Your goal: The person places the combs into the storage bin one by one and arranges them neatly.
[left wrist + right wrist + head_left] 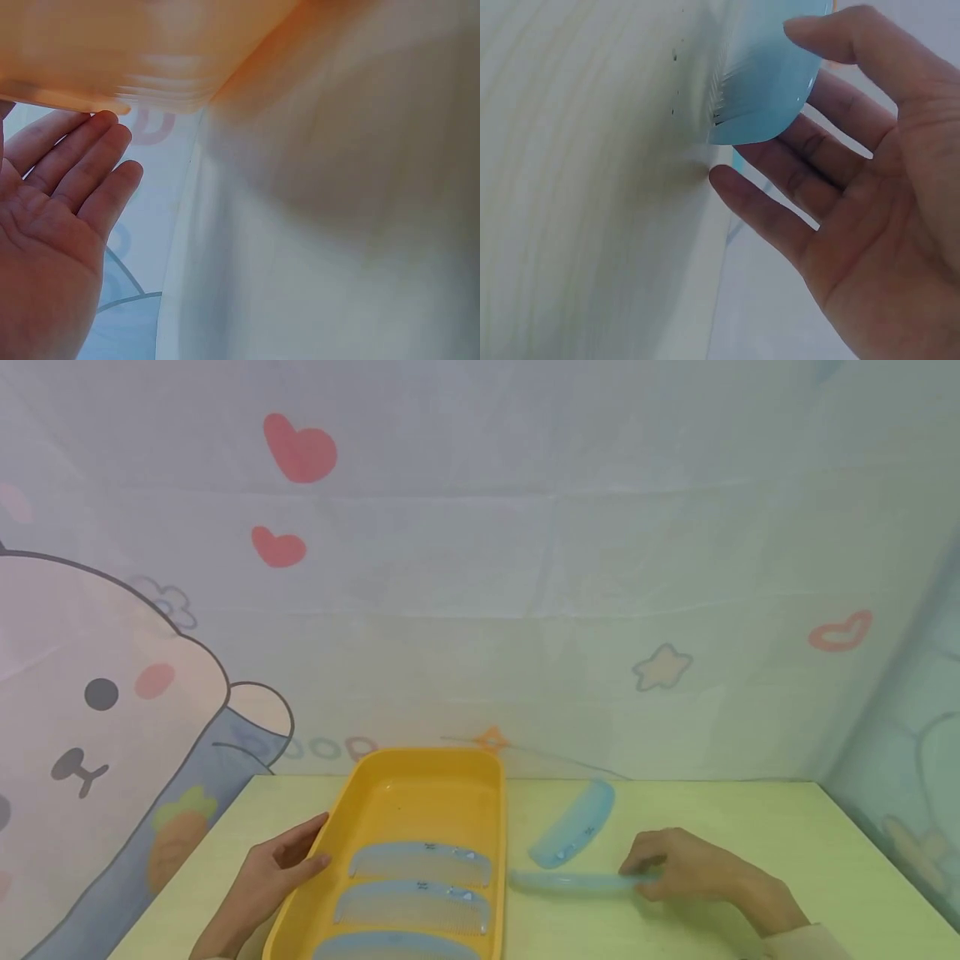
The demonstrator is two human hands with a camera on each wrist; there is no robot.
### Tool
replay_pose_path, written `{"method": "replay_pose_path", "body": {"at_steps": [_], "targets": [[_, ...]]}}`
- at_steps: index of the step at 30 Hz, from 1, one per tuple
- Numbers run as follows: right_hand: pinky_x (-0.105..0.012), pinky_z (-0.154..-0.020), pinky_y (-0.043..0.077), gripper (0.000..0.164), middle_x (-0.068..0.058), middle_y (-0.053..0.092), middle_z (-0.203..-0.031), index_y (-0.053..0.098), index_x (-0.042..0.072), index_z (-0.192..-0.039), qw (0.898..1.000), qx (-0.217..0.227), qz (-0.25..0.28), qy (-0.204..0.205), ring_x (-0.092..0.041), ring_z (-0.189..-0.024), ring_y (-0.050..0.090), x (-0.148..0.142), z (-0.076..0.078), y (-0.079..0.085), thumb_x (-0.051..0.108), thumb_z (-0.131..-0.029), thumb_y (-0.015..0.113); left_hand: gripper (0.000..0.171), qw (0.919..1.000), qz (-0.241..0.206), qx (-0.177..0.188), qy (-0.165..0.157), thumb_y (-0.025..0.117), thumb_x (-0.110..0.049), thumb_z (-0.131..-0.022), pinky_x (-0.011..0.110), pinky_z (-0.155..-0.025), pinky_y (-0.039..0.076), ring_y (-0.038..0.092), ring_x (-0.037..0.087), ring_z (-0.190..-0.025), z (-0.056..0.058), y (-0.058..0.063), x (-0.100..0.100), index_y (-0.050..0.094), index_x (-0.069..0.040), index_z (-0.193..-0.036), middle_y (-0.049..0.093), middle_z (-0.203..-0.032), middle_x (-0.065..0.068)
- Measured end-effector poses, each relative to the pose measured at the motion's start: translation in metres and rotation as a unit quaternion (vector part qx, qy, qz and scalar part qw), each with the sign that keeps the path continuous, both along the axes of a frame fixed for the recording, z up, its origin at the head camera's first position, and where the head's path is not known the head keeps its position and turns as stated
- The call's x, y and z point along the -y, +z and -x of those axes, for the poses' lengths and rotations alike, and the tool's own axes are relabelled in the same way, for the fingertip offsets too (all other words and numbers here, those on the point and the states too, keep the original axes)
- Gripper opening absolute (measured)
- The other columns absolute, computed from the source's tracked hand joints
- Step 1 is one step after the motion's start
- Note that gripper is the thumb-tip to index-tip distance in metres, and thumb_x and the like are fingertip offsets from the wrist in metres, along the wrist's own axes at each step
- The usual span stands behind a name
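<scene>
Across the pale table [795,843], the person's right hand [693,864] is pinching a translucent blue comb [566,882] by its right end, the thumb lying on one face and fingers behind it. That comb is standing nearly on edge, its teeth facing the tabletop and its far end pointing to the right wall of a yellow tray [397,802]; whether they are touching, I cannot tell. The left hand [266,877] is resting at the tray's left rim, fingers fairly straight against the outside and thumb spread apart over the edge. Three matching combs [412,897] are lying in a row inside the tray, their teeth facing the near end. A loose comb [573,827] is lying aslant on the table, just beyond the pinched one. Behind everything, a printed cloth [600,552] is hanging, showing hearts and a cartoon animal.
</scene>
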State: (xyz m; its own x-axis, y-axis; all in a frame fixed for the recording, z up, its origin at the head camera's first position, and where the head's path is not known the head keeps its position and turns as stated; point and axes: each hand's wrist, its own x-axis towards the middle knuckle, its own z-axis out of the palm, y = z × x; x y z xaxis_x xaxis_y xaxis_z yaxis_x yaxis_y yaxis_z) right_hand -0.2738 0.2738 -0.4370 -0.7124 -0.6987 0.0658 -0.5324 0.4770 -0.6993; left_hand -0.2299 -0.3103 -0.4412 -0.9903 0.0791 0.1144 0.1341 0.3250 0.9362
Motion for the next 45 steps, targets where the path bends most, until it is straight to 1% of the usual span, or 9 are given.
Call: {"method": "replay_pose_path", "body": {"at_steps": [5,9,16,19,25,28,34,39,45], "targets": [[-0.027,-0.082,0.059,0.011,0.003,0.077,-0.105,0.081,0.013,-0.108,1.000,-0.004,0.026,-0.002,-0.013,-0.096,0.070,-0.001,0.004,-0.001,0.013,-0.099,0.074,0.067,1.0000,0.001,0.001,0.000,0.076,-0.017,-0.101,0.027,-0.093,0.060,0.064,0.007,-0.126,0.000,-0.001,0.001,0.047,-0.001,-0.159,0.050,-0.156,0.023],[-0.027,-0.080,0.060,0.010,0.002,0.077,-0.104,0.080,0.011,-0.109,0.999,-0.017,0.037,-0.008,-0.009,-0.093,0.069,-0.002,0.006,-0.003,0.016,-0.102,0.073,0.068,1.0000,0.000,0.005,0.000,0.077,-0.018,-0.101,0.027,-0.093,0.060,0.065,0.009,-0.125,0.000,-0.001,0.002,0.047,-0.002,-0.160,0.051,-0.156,0.024],[-0.027,-0.082,0.058,0.014,0.000,0.077,-0.107,0.079,0.009,-0.113,0.997,-0.022,0.065,-0.018,-0.010,-0.096,0.070,-0.006,0.006,-0.001,0.017,-0.102,0.074,0.068,1.0000,0.000,0.008,0.005,0.077,-0.018,-0.100,0.028,-0.092,0.060,0.066,0.007,-0.123,0.001,-0.001,0.001,0.047,-0.002,-0.160,0.053,-0.154,0.023],[-0.026,-0.085,0.056,0.015,0.001,0.077,-0.107,0.078,0.010,-0.116,0.997,-0.020,0.068,-0.035,-0.012,-0.097,0.070,-0.007,0.005,0.001,0.018,-0.104,0.072,0.068,1.0000,0.002,0.006,0.004,0.077,-0.017,-0.101,0.027,-0.093,0.060,0.065,0.009,-0.125,0.000,-0.001,0.001,0.047,-0.002,-0.160,0.052,-0.155,0.023],[-0.026,-0.087,0.057,0.021,-0.003,0.076,-0.108,0.074,0.004,-0.121,0.995,-0.005,0.085,-0.060,-0.015,-0.097,0.071,-0.006,0.004,0.006,0.018,-0.105,0.070,0.067,1.0000,0.003,0.003,0.003,0.077,-0.017,-0.101,0.028,-0.093,0.060,0.066,0.015,-0.127,0.000,-0.001,0.001,0.048,-0.002,-0.159,0.053,-0.154,0.023],[-0.028,-0.086,0.058,0.024,-0.007,0.076,-0.108,0.072,0.000,-0.122,0.993,0.003,0.096,-0.071,-0.017,-0.096,0.071,-0.004,0.004,0.007,0.018,-0.105,0.070,0.067,1.0000,0.000,0.001,0.002,0.077,-0.016,-0.100,0.028,-0.092,0.060,0.067,0.013,-0.124,0.001,-0.001,0.001,0.048,-0.001,-0.159,0.054,-0.153,0.023],[-0.028,-0.083,0.060,0.027,-0.007,0.075,-0.109,0.071,-0.003,-0.124,0.988,-0.010,0.120,-0.092,-0.016,-0.097,0.073,0.002,0.006,0.015,0.014,-0.104,0.071,0.067,1.0000,-0.007,-0.001,-0.005,0.077,-0.015,-0.100,0.028,-0.093,0.060,0.067,0.010,-0.122,0.000,-0.003,0.000,0.048,0.000,-0.159,0.054,-0.153,0.024],[-0.033,-0.081,0.063,0.027,-0.016,0.074,-0.111,0.071,-0.002,-0.126,0.985,-0.016,0.149,-0.087,-0.019,-0.096,0.073,0.010,0.009,0.024,0.013,-0.104,0.072,0.067,1.0000,-0.003,-0.002,-0.005,0.077,-0.015,-0.100,0.028,-0.094,0.060,0.066,0.021,-0.128,0.000,-0.002,0.000,0.048,-0.001,-0.159,0.054,-0.153,0.024],[-0.032,-0.081,0.063,0.031,-0.015,0.074,-0.113,0.069,-0.003,-0.130,0.984,-0.031,0.157,-0.074,-0.019,-0.097,0.074,0.026,0.015,0.033,0.011,-0.103,0.073,0.069,1.0000,0.005,0.002,-0.001,0.078,-0.018,-0.100,0.029,-0.094,0.060,0.062,0.032,-0.132,0.000,-0.001,0.001,0.047,-0.003,-0.160,0.053,-0.154,0.023]]}}
